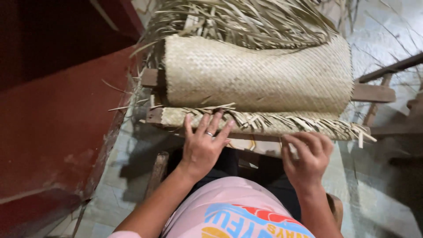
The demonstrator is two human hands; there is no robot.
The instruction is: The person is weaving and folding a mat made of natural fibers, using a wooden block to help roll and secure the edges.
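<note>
— Where's the woven mat (257, 72)?
— Rolled over a wooden frame (372, 93), just above both grips.
— Left hand (203, 147)?
— Grip spread open, fingertips touching the loose frayed strips (264, 120), holding nothing.
— Right hand (307, 158)?
— Curled just below the strips; what its grip holds, I cannot tell.

There is a single view, taken from a camera on the person's head and tilted steeply down along their own chest and forearms. It sits close: the left hand (203, 143) and right hand (308, 158) fill the lower middle, the woven mat (260, 75) on its wooden frame (373, 93) spans the upper half, and tiled floor (379, 189) shows beneath.
</note>
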